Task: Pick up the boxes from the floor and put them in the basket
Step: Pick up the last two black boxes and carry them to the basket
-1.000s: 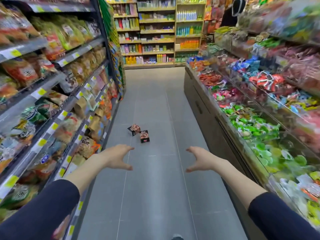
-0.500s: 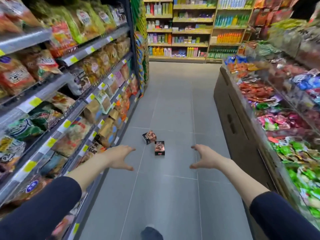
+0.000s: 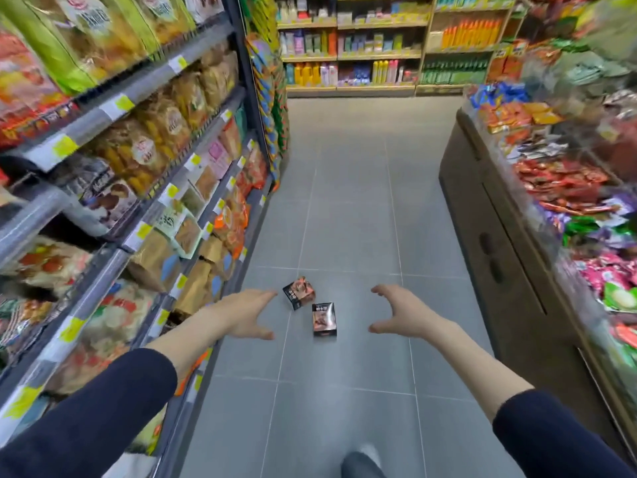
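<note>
Two small dark boxes lie on the grey tiled floor of a shop aisle. One box (image 3: 299,292) is tipped at an angle; the other box (image 3: 324,319) stands just in front of it, to its right. My left hand (image 3: 246,313) reaches out to the left of the boxes with fingers spread and holds nothing. My right hand (image 3: 401,313) is stretched out to their right, fingers curled apart, also holding nothing. Neither hand touches a box. No basket is in view.
Shelves of snack bags (image 3: 138,174) line the left side of the aisle. A wooden counter (image 3: 510,270) heaped with wrapped sweets runs along the right. More shelves (image 3: 372,46) close off the far end. My leg (image 3: 362,465) shows at the bottom edge.
I have walked forward along the aisle, so the boxes now lie closer, between my outstretched hands. Both hands stay extended and hold nothing.
</note>
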Action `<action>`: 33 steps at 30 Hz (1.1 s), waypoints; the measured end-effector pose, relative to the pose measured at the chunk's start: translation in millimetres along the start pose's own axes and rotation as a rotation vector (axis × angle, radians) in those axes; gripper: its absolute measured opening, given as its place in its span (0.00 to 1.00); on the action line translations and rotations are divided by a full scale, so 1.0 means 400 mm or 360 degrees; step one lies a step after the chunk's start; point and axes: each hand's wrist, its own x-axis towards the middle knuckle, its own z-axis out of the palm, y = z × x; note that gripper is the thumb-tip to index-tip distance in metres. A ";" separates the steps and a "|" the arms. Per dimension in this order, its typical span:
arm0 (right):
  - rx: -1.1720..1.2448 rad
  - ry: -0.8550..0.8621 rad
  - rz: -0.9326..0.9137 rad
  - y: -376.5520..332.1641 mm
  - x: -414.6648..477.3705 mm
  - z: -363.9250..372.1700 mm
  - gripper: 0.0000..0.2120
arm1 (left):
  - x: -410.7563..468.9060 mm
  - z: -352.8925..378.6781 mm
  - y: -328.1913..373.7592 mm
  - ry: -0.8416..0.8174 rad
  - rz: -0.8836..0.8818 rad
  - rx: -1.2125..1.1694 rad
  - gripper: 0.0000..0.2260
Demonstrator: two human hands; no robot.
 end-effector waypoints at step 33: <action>-0.0327 -0.0404 -0.0151 0.709 1.448 0.875 0.36 | 1.605 1.025 -0.309 -0.0233 0.0239 -0.0098 0.40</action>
